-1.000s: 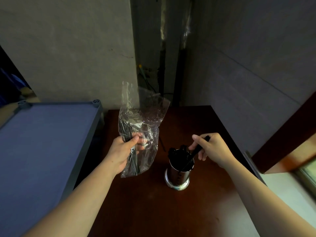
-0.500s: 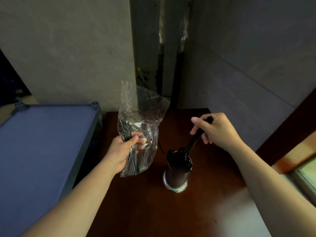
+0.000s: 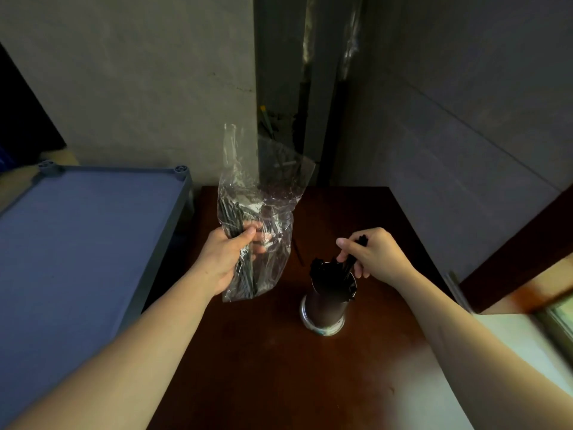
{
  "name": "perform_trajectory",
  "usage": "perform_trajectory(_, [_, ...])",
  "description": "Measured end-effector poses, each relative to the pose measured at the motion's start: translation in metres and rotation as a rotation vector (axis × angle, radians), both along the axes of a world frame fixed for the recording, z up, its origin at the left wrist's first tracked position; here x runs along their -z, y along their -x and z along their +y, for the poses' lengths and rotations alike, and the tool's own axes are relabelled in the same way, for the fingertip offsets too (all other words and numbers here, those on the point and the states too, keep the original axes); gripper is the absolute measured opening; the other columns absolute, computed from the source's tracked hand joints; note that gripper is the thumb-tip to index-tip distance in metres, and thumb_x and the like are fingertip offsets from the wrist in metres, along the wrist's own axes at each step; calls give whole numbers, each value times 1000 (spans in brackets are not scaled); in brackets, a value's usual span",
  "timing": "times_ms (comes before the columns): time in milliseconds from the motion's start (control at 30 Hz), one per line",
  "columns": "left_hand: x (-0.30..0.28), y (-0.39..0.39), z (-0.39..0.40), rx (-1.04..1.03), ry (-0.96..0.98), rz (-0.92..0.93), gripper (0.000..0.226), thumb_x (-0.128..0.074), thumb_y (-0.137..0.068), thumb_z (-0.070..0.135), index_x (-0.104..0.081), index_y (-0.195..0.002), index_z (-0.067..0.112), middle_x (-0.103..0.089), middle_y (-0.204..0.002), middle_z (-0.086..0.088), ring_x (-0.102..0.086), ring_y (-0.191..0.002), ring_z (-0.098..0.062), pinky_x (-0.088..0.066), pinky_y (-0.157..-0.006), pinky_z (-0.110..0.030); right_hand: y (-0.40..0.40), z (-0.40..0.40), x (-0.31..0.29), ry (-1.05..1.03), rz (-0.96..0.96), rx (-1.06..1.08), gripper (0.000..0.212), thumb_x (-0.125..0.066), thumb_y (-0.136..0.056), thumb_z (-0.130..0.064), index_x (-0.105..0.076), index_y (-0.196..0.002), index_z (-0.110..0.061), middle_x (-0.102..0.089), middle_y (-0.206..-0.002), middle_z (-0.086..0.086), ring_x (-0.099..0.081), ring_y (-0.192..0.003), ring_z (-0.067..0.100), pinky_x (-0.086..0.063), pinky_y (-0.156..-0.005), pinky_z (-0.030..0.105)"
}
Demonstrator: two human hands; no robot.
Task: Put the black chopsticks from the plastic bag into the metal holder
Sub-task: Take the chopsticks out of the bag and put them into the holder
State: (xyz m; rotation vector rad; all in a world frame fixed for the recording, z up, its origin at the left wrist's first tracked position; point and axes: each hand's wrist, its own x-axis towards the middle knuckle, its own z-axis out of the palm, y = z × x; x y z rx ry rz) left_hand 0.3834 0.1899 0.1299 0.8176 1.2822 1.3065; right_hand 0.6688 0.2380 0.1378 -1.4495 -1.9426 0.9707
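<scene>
Chopsticks (image 3: 350, 268) pinched in right hand (image 3: 376, 259) grip over holder (image 3: 330, 301), left hand (image 3: 223, 259) grip clutching bag (image 3: 263, 212)

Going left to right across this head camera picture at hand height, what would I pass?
Grey-blue shelf → left hand gripping the plastic bag → metal holder → right hand holding black chopsticks over it.

Dim, murky view with wide-angle bending at the edges; pale light from the lower right glares on the tabletop (image 3: 449, 398), corners blurring.
</scene>
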Motion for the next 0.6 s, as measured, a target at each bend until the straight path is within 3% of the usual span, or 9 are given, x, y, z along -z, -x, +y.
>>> perform_trajectory(167, [5,1,-2,0,23,-10,16,-57,-100,9,-72,-104,11,-77,-78,2,-71,-73,-17,-53,-68,-31,-1,1,19,56,-46,27,34,-64,-99,-37,-75,-74,-17,-69,-51,6,-62,-41,10,-48,-46,16])
perform_trajectory(600, [7,6,-3,3,-6,-24,15,-59,-99,11,-73,-106,11,-78,-83,0,-72,-75,-17,-52,-75,-37,-4,2,33,45,-115,16,14,-69,-94,-38,-71,-88,-25,-74,-64,1,-71,-51,14,-52,-48,19])
